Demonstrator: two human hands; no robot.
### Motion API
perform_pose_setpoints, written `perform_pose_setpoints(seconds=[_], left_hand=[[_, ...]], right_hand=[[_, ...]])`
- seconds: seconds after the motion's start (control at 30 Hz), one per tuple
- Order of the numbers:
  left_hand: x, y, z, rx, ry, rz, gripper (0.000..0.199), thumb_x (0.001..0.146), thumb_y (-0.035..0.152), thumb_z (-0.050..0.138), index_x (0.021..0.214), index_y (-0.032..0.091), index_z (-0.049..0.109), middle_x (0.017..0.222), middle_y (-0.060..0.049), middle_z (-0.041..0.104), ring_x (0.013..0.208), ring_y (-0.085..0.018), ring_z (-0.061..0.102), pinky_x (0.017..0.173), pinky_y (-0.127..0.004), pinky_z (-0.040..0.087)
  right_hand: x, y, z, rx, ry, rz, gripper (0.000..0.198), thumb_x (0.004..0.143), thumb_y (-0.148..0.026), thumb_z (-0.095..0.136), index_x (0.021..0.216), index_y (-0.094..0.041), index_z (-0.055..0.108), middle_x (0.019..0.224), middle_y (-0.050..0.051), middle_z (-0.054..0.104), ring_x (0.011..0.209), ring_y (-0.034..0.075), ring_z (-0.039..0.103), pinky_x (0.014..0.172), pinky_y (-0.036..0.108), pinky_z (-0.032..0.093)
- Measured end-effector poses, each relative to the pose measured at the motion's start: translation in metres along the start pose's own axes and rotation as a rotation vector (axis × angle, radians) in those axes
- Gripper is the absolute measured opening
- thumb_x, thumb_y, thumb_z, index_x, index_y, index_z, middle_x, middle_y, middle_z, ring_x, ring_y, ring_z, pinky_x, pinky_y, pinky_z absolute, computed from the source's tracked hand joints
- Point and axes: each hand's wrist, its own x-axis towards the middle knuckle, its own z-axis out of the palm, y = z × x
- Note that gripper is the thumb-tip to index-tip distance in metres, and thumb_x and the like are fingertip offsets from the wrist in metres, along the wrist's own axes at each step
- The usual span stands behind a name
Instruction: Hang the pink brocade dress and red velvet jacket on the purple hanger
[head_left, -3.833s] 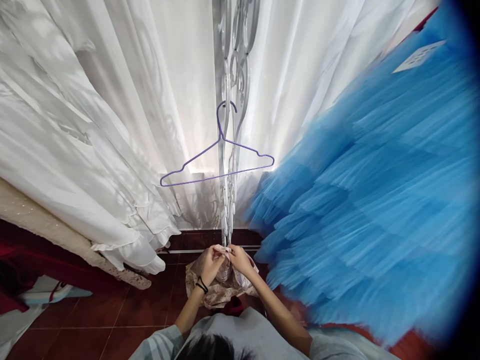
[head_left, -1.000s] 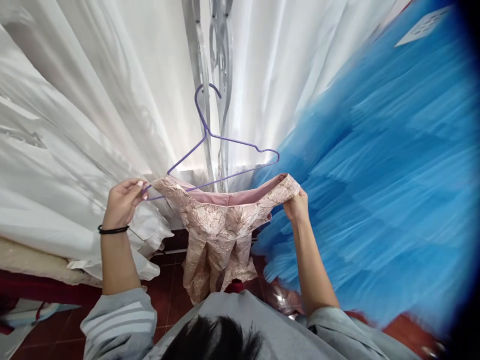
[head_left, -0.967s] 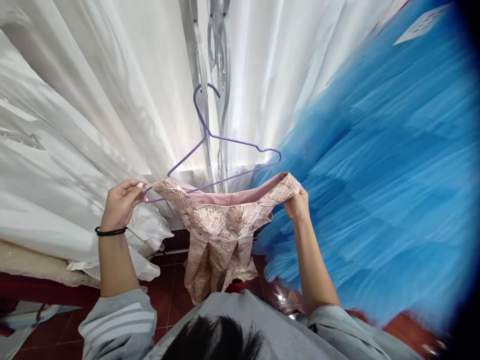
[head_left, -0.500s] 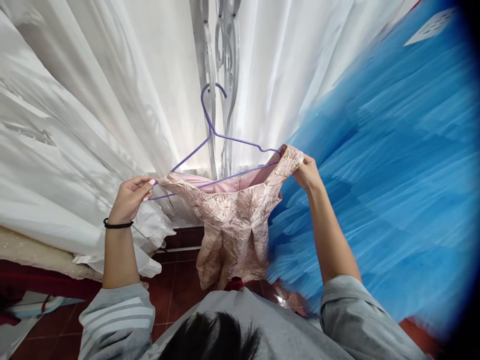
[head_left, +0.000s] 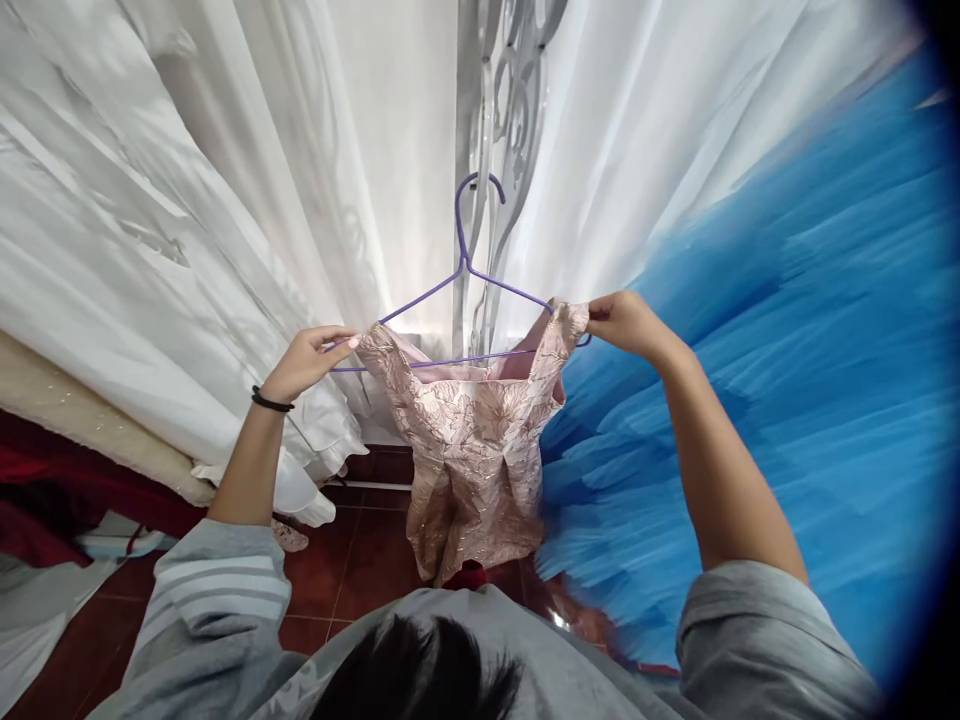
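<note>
A pink and gold floral brocade dress [head_left: 487, 430] hangs in front of me on a purple clothes hanger [head_left: 463, 260]. The hanger's hook is up at a grey scrollwork metal frame. At the hanger's left end, my left hand [head_left: 309, 362] is closed, thumb and fingers pinching by the left shoulder strap [head_left: 381, 350]. Across from it, my right hand [head_left: 628, 322] pinches the outer edge of the right shoulder strap [head_left: 568, 325]. The hanger's right tip pokes out past that strap, just below my right fingers. The dress's pink lining shows at the neckline.
White draped fabric [head_left: 300, 200] fills the left and back. The grey metal frame [head_left: 517, 110] rises at the centre. A large blue tulle gown [head_left: 750, 380] stands close on the right. Cream and dark red cloths lie at lower left, above a red tiled floor [head_left: 352, 570].
The right strap now sits over the hanger's right end, whose tip shows outside it. My right hand has shifted outward. The view has turned, so the hanger and frame appear further right.
</note>
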Motion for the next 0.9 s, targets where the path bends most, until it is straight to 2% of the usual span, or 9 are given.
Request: perform_pose_setpoints(seconds=[0.13, 0.27, 0.37, 0.47, 0.53, 0.6, 0.67, 0.77, 0.9], left_hand=[[0.005, 0.000, 0.018, 0.075, -0.040, 0.108, 0.059, 0.072, 0.065, 0.072, 0.102, 0.015, 0.078, 0.100, -0.011, 0.074, 0.093, -0.022, 0.066, 0.082, -0.031, 0.052], [0.010, 0.001, 0.027, 0.098, 0.050, 0.220, 0.041, 0.071, 0.055, 0.074, 0.082, 0.017, 0.079, 0.102, -0.011, 0.075, 0.093, -0.022, 0.067, 0.077, -0.030, 0.053], [0.012, 0.001, 0.027, 0.020, 0.103, 0.185, 0.036, 0.068, 0.051, 0.076, 0.078, 0.016, 0.078, 0.096, -0.010, 0.076, 0.078, -0.019, 0.067, 0.060, -0.026, 0.049], [0.017, -0.001, 0.024, -0.080, 0.260, 0.125, 0.039, 0.068, 0.052, 0.077, 0.081, 0.015, 0.078, 0.080, -0.006, 0.075, 0.056, -0.012, 0.056, 0.046, -0.025, 0.038], [0.022, -0.002, 0.021, -0.138, 0.402, 0.119, 0.041, 0.071, 0.054, 0.074, 0.085, 0.015, 0.077, 0.069, -0.001, 0.070, 0.050, -0.009, 0.048, 0.043, -0.024, 0.033], [0.028, -0.001, 0.017, -0.115, 0.459, 0.143, 0.042, 0.077, 0.054, 0.072, 0.089, 0.013, 0.076, 0.065, 0.002, 0.065, 0.051, -0.007, 0.047, 0.046, -0.023, 0.034], [0.031, -0.001, 0.013, -0.003, 0.396, 0.175, 0.042, 0.079, 0.052, 0.071, 0.089, 0.011, 0.075, 0.068, 0.002, 0.066, 0.058, -0.009, 0.052, 0.053, -0.023, 0.040], [0.031, -0.013, 0.010, 0.192, 0.291, 0.238, 0.042, 0.082, 0.056, 0.067, 0.090, 0.015, 0.075, 0.089, -0.005, 0.074, 0.084, -0.019, 0.066, 0.068, -0.028, 0.051], [0.006, -0.063, 0.031, 0.210, 0.438, 0.212, 0.060, 0.089, 0.066, 0.051, 0.118, 0.016, 0.065, 0.128, -0.014, 0.064, 0.125, -0.027, 0.055, 0.096, -0.036, 0.049]], right_hand=[[-0.013, -0.019, -0.019, -0.393, -0.134, 0.056, 0.012, 0.072, -0.011, 0.060, 0.072, -0.013, 0.072, 0.064, 0.009, 0.065, 0.063, 0.018, 0.054, 0.056, 0.028, 0.033], [-0.023, -0.025, -0.026, -0.240, -0.154, 0.010, 0.041, 0.080, -0.010, 0.051, 0.117, -0.012, 0.069, 0.100, 0.012, 0.074, 0.080, 0.021, 0.064, 0.068, 0.028, 0.044], [-0.033, -0.022, -0.018, -0.018, -0.103, -0.079, 0.032, 0.088, -0.030, 0.055, 0.110, -0.014, 0.073, 0.096, 0.009, 0.075, 0.080, 0.020, 0.065, 0.071, 0.029, 0.046], [-0.042, -0.020, -0.001, 0.135, 0.016, -0.102, 0.036, 0.088, -0.043, 0.057, 0.095, -0.013, 0.075, 0.088, 0.008, 0.074, 0.077, 0.019, 0.064, 0.069, 0.028, 0.045], [-0.046, -0.021, 0.012, 0.221, 0.058, -0.072, 0.042, 0.088, -0.050, 0.057, 0.084, -0.011, 0.073, 0.074, 0.007, 0.070, 0.069, 0.016, 0.061, 0.063, 0.026, 0.044], [-0.049, -0.022, 0.024, 0.340, 0.059, -0.037, 0.050, 0.086, -0.059, 0.058, 0.078, -0.011, 0.070, 0.064, 0.004, 0.063, 0.062, 0.014, 0.057, 0.059, 0.025, 0.043], [-0.050, -0.021, 0.034, 0.480, 0.064, -0.016, 0.055, 0.083, -0.065, 0.061, 0.080, -0.012, 0.070, 0.065, 0.004, 0.062, 0.064, 0.014, 0.057, 0.059, 0.025, 0.046], [-0.053, 0.001, 0.054, 0.707, 0.141, 0.022, 0.058, 0.083, -0.069, 0.059, 0.104, -0.016, 0.072, 0.094, 0.007, 0.072, 0.081, 0.017, 0.065, 0.070, 0.028, 0.054], [-0.081, 0.059, 0.120, 0.924, 0.246, 0.245, 0.055, 0.090, -0.056, 0.051, 0.134, -0.023, 0.059, 0.127, 0.010, 0.066, 0.097, 0.018, 0.066, 0.080, 0.032, 0.056]])
